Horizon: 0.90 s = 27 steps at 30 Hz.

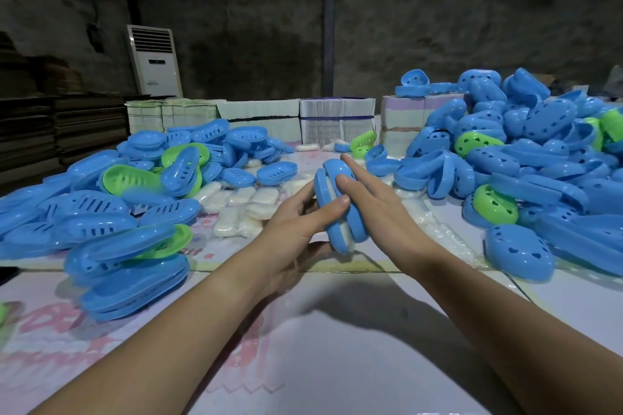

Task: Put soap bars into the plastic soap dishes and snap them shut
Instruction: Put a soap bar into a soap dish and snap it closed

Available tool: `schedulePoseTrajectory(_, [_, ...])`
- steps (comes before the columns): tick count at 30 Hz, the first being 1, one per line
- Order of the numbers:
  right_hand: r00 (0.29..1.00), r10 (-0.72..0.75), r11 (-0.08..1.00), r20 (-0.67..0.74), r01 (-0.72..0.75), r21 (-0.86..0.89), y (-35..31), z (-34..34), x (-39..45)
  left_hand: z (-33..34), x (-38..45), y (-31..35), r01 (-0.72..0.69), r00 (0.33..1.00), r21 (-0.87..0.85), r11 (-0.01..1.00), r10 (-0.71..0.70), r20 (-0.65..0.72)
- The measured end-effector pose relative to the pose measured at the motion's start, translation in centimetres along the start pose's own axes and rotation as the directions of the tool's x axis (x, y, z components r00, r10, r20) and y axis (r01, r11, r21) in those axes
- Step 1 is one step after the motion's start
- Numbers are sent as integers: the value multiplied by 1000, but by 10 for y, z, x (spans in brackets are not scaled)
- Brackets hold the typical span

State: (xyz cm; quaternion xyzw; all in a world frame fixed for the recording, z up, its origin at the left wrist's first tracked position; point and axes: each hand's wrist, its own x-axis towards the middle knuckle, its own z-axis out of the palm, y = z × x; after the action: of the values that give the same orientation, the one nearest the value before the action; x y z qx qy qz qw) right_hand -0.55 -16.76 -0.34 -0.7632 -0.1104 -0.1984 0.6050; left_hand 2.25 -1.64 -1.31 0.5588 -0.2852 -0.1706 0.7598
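Above the table's middle, our left hand (296,222) grips a blue soap dish (340,205), thumb curled over its rim; white soap (345,235) shows in the unclosed seam. Our right hand (381,208) presses flat-fingered. Uneven pressure could pinch the bar and block the snap.

Two hands up over the worktop (337,364), left hand (296,232) and right hand (381,212), one blue soap dish (340,205) between them, one white soap bar (345,234) showing in its gap. Blue dishes in two big heaps, left pile (101,212) and right pile (539,161), far too many to count. Green dish parts (129,178): around eight showing. Loose wrapped soap bars (242,208) mid-worktop, a dozen at least. One standing air conditioner (155,60) behind.
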Motion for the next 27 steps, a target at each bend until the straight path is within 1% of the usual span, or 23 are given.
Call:
schedulePoseTrajectory(3, [1000,9,1000,-30,-8,10,-1,2,1,0,0,0,-10,999,36,999,12,-41])
schedulePoseTrajectory(6, [998,-21,998,-54,24,50,-2,2,2,0,0,2,-45,996,121,992,53,-71])
schedulePoseTrajectory(9, [999,-38,998,12,37,57,-2,3,-1,-1,-2,4,-63,993,174,983,79,-89])
schedulePoseTrajectory(12, [998,-28,998,62,24,52,-1,4,-3,0,-1,3,-62,985,202,977,92,-144])
schedulePoseTrajectory(15, [997,1,998,79,-6,64,-1,4,-3,1,0,1,-71,978,205,976,109,-178])
schedulePoseTrajectory(18, [997,7,993,75,-16,115,-2,5,-3,2,3,0,-97,971,236,967,144,-192])
schedulePoseTrajectory(21, [994,44,991,103,-57,124,0,7,-2,2,5,1,-111,958,266,958,174,-227])
schedulePoseTrajectory(24, [979,86,984,185,-112,140,1,7,-2,0,4,3,-101,952,244,965,164,-258])
schedulePoseTrajectory(27, [967,100,972,233,-146,186,0,5,-1,0,4,3,-93,944,273,958,172,-281])
